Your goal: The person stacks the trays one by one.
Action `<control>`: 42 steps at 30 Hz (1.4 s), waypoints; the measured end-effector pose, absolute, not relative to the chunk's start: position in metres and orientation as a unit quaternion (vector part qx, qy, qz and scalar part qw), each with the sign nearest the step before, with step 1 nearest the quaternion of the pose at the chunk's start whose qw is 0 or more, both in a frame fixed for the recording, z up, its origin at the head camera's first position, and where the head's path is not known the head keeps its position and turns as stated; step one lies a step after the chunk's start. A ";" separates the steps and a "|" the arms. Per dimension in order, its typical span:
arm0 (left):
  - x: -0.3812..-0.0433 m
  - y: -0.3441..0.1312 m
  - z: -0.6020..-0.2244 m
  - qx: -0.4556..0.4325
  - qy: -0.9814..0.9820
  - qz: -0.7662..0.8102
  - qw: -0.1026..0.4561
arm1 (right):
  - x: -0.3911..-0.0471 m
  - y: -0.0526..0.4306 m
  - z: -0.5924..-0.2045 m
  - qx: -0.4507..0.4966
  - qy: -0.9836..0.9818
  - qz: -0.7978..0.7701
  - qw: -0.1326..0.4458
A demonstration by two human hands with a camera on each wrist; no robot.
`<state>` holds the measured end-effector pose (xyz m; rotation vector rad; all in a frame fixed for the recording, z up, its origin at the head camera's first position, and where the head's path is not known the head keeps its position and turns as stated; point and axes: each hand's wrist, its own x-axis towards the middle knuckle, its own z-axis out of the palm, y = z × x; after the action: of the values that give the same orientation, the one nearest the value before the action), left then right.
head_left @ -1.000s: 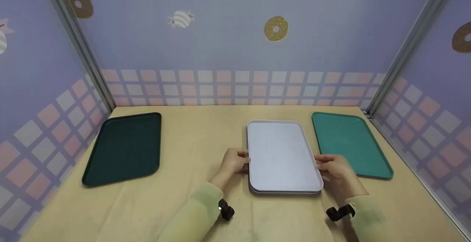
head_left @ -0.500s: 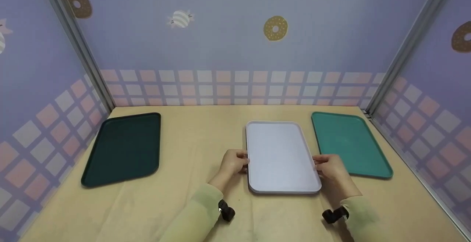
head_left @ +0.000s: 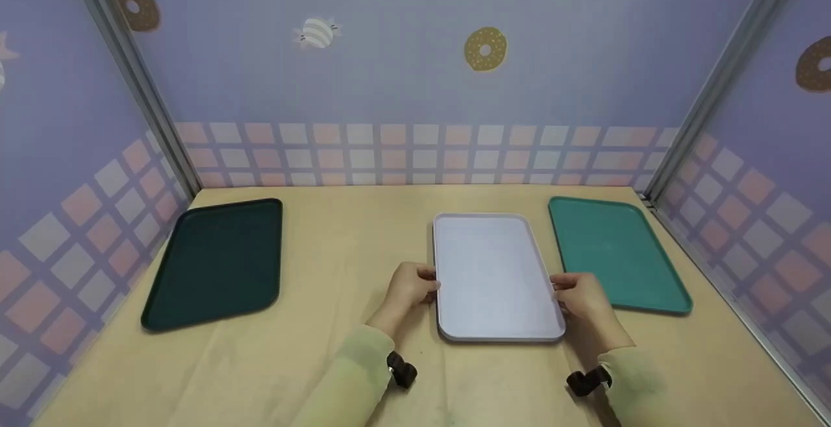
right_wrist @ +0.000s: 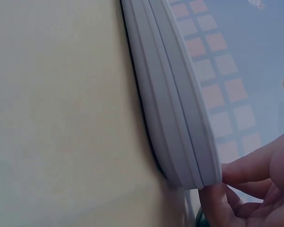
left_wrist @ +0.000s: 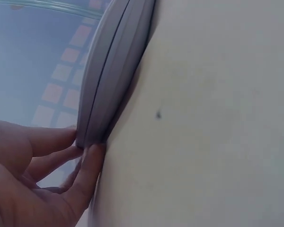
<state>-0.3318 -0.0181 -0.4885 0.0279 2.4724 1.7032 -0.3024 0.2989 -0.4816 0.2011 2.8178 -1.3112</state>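
Observation:
A pale lavender-white tray [head_left: 493, 271] lies on the table right of the middle, stacked on a like tray. Side-on in both wrist views, the stacked rims [left_wrist: 109, 71] show with a thin seam between them. My left hand [head_left: 410, 285] holds the stack's left long edge, fingertips at the rims. At the opposite edge, my right hand [head_left: 581, 294] pinches the rim; in the right wrist view a fingertip [right_wrist: 212, 201] sits under the upper rim. A dark line [right_wrist: 149, 137] runs beneath the stack there.
A dark green tray [head_left: 217, 265] lies at the left of the cloth-covered table [head_left: 350, 245]. Close to the right of the stack is a teal tray [head_left: 617, 252]. Patterned walls [head_left: 402, 89] enclose the back and sides.
The top tray has slid slightly left, with my right hand following inward, and its edges line up more closely with the tray below. My left hand stays almost in place.

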 end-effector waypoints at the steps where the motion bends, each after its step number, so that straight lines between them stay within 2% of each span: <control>1: -0.332 -0.019 -0.489 0.013 0.823 0.564 0.065 | -0.302 0.298 -0.482 0.066 0.905 -0.421 0.014; 4: -0.332 -0.020 -0.491 0.020 0.819 0.571 0.060 | -0.301 0.296 -0.482 0.069 0.904 -0.421 0.016; 12: -0.330 -0.024 -0.499 0.013 0.758 0.645 0.098 | -0.299 0.297 -0.483 0.069 0.908 -0.413 0.017; 21: -0.329 -0.024 -0.500 0.001 0.744 0.659 0.110 | -0.299 0.302 -0.483 0.055 0.914 -0.401 0.014; 26: -0.330 -0.024 -0.501 0.003 0.747 0.657 0.102 | -0.298 0.309 -0.479 0.049 0.896 -0.438 0.048; 31: -0.329 -0.024 -0.503 0.009 0.753 0.651 0.097 | -0.296 0.326 -0.473 0.055 0.855 -0.508 0.089; 36: -0.329 -0.025 -0.503 0.008 0.754 0.651 0.090 | -0.295 0.349 -0.464 0.059 0.861 -0.499 0.085; 42: -0.329 -0.023 -0.503 0.007 0.748 0.658 0.090 | -0.293 0.385 -0.457 0.112 0.827 -0.546 0.072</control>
<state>-0.3287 -0.0226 -0.5032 0.0209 2.2232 1.9560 -0.2929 0.3848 -0.4566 0.3356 2.4850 -1.6412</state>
